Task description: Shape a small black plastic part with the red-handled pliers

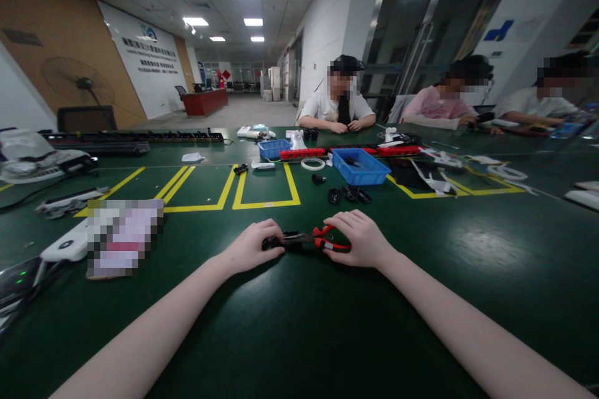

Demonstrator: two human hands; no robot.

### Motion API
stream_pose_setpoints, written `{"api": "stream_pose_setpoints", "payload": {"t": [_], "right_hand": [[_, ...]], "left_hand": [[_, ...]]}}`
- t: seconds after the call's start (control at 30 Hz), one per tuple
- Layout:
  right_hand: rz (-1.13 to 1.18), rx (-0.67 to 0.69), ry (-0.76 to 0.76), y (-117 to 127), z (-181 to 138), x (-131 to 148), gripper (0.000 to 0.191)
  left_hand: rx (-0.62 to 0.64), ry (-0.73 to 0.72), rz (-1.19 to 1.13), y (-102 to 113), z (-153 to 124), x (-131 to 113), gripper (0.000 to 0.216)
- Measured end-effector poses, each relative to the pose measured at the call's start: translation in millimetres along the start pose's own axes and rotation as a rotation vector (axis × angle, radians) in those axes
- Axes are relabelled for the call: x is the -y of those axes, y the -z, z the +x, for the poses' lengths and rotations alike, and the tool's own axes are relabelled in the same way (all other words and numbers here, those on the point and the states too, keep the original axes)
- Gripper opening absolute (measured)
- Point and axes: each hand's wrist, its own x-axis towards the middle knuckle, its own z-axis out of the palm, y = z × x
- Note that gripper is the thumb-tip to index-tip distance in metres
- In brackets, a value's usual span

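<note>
Forearms [430,302], right hand [362,240] on red-handled pliers [320,240], blurred wall lettering [150,50].

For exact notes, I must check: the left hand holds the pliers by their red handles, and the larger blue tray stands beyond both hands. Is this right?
Not quite: the head view shows the right hand, not the left hand, holding the pliers by their red handles. The larger blue tray does stand beyond both hands.
</note>
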Motion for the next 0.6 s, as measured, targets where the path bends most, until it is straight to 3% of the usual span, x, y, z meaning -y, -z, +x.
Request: {"api": "stream_pose_setpoints", "payload": {"t": [0.33, 0.6], "right_hand": [[-0.003, 0.009, 0.030, -4.3, 0.8, 4.6, 0.046], [0.001, 0.092, -0.010, 0.3, 4.4, 9.0, 0.043]], "left_hand": [[-0.013, -0.004, 0.024, -0.9, -0.2, -0.2, 0.012], [0.002, 0.011, 0.039, 0.5, -0.7, -2.5, 0.015]]}}
